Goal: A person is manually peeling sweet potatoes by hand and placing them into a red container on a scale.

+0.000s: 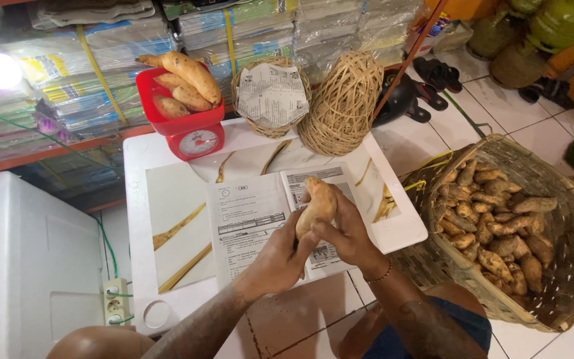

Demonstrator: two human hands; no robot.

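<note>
Tan sweet potato [317,205]: held in both hands above the near middle of the counter, over printed paper; its long axis stands nearly upright, tilted a little to the left at the bottom.
Left hand [280,256]: clamped around the lower end of the sweet potato from the near left, fingers wrapped on it.
Right hand [347,233]: closed on the sweet potato's right side, thumb across the middle; a beaded bracelet sits on the wrist. Both hands are equally close, touching it.
Printed paper sheets [250,223]: spread flat on the white counter [167,193], directly under the hands.
Woven basket [566,219]: on the tiled floor just beside the counter's right edge, filled with many more sweet potatoes.
Red kitchen scale [191,129]: at the counter's far left, its tray holding several large sweet potatoes.
Small paper-lined basket [272,96]: at the far edge, middle.
Ball of rattan twine [343,103]: at the far edge, right of that basket.
</note>
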